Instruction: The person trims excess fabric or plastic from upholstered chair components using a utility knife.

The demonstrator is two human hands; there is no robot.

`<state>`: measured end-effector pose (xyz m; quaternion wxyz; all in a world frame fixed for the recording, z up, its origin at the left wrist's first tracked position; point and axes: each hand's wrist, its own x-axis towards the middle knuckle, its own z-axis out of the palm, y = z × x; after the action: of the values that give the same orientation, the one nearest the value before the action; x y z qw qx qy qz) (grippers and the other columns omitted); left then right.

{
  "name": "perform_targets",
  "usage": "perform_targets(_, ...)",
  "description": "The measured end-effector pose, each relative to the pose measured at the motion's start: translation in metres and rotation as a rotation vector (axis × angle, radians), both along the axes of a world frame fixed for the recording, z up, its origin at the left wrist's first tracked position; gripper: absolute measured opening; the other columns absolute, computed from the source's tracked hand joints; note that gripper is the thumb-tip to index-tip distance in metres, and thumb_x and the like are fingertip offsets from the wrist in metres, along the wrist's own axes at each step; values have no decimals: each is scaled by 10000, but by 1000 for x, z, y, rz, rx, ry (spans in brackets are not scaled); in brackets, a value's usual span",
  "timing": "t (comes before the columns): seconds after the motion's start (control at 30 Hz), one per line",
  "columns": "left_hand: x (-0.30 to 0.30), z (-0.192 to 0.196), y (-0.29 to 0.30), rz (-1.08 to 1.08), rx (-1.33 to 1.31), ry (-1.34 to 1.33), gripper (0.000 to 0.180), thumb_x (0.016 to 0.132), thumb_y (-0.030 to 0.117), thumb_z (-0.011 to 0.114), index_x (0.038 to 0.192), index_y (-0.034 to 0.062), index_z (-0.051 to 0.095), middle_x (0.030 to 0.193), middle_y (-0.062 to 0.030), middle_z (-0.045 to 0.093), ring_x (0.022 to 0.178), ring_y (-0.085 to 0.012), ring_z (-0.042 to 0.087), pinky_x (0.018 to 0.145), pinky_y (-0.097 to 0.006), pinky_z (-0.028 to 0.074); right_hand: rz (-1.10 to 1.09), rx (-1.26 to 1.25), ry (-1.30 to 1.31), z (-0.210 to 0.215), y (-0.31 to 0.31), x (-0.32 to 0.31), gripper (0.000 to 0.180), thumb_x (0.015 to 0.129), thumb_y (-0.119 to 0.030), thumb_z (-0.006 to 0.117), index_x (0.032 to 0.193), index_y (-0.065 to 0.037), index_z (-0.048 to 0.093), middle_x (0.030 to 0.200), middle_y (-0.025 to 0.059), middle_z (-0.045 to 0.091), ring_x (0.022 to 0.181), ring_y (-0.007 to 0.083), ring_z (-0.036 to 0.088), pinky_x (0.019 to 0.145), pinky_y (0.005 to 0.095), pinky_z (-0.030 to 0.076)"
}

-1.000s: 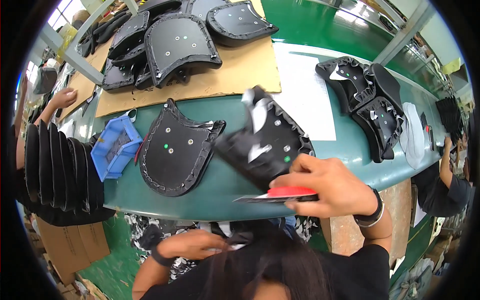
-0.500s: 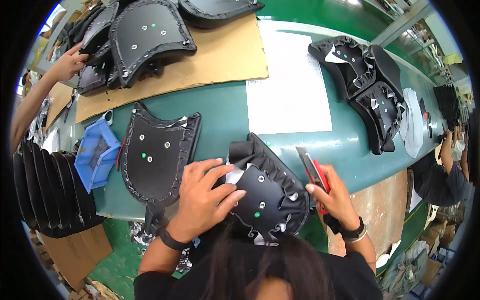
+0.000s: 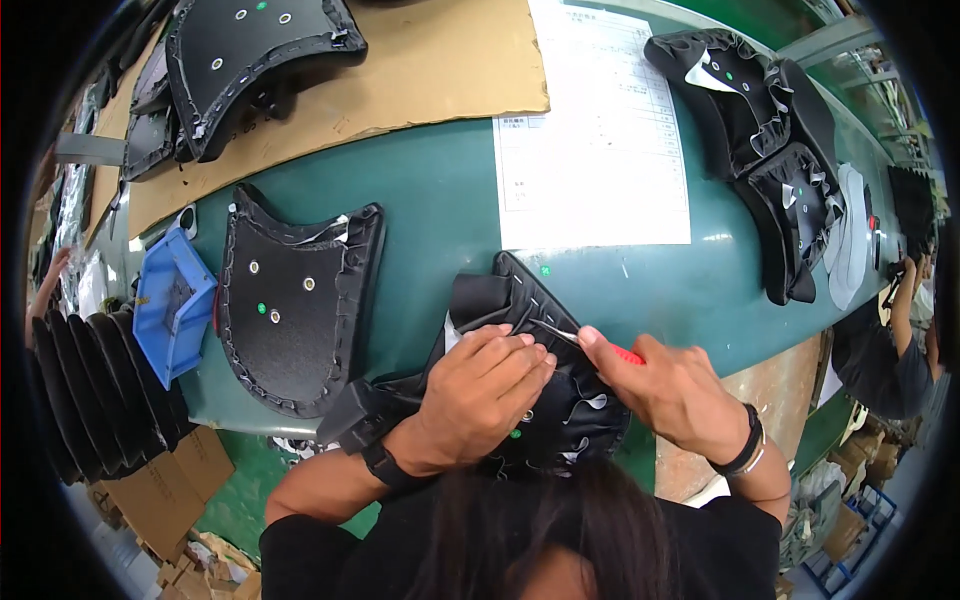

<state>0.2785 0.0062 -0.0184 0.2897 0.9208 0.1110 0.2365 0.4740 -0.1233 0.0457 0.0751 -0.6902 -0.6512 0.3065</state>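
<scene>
In front of me lies a black padded seat panel, its gathered cover edge bunched along the upper left. The closed fingers of my left hand pinch and press that cover material, hiding part of the panel. My right hand is wrapped round a red utility knife. The knife's blade points left and meets the cover along the panel's upper right edge, close to my left fingertips. Left of my left hand lies another black panel with its edge stapled down all round.
A blue plastic bin stands at the table's left edge, above stacked black pads. Printed paper and a cardboard sheet cover the far side. More black panels sit on the cardboard, others at the right.
My right hand has brought the knife left and down onto the panel's cover. My left hand has shifted right and closed on the material. The co-worker's arm has left the far-left stack.
</scene>
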Motion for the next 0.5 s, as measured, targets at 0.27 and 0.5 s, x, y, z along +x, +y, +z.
perform_targets(0.27,1,28,6,-52,132,233,102,756,114,731,843,96,679,867,-2,630,826,-186,603,777,-342,414,-184,-102,-25,13,-88,-10,670,840,-73,645,1454,-235,432,653,114,476,524,303,551,467,405,445)
perform_targets(0.5,30,25,-9,-371,-49,400,343,828,318,711,621,102,543,664,-24,501,731,-191,486,656,-354,340,-174,-40,-30,11,-81,1,646,818,-81,670,1425,-198,479,649,90,491,533,270,561,460,392,438)
